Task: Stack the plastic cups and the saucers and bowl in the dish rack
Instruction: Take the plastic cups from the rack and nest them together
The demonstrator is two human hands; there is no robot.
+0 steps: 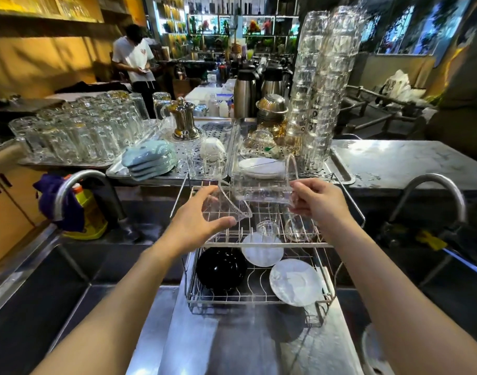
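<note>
A two-tier wire dish rack stands between two sinks. My left hand grips a clear plastic cup tilted over the rack's upper tier. My right hand holds a second clear plastic cup on its side by the rim, just above the rack's back edge. A small clear cup and a clear bowl-like piece sit on the upper tier. Below lie a black bowl and two white saucers.
Tall stacks of clear cups rise behind the rack on a perforated tray holding white plates. Glass mugs and blue dishes sit at left. Faucets flank the rack. A person stands far back.
</note>
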